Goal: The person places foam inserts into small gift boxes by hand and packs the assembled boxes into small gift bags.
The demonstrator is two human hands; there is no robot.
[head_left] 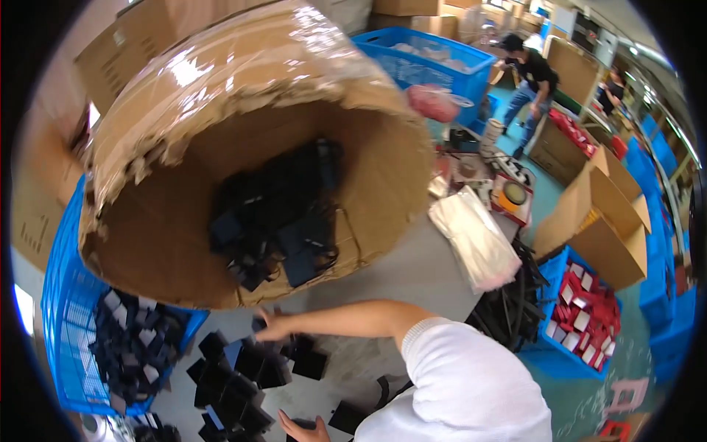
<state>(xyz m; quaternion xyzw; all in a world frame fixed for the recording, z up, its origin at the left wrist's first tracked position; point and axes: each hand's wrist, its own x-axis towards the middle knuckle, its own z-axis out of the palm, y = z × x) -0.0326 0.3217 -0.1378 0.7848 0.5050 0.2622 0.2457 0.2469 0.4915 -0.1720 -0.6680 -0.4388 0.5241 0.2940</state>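
My right hand (272,325) reaches in from the right over a grey table (353,283), its fingers apart and slightly blurred. It is beside a heap of small black box-like pieces (236,379); whether it touches one I cannot tell. My left hand (308,430), partly cut off at the bottom edge, is open with thumb and fingers spread, close to the near pieces. Above the heap, a large torn-edged cardboard box (383,169) lies tipped with its mouth facing me. More black pieces (280,210) are inside it.
A blue crate (62,295) with black pieces stands at left. Clear plastic bags (475,239) lie on the table's right side. Beyond are a blue bin (541,324) of red and white pieces and an open carton (596,221). A person (530,81) bends in the background.
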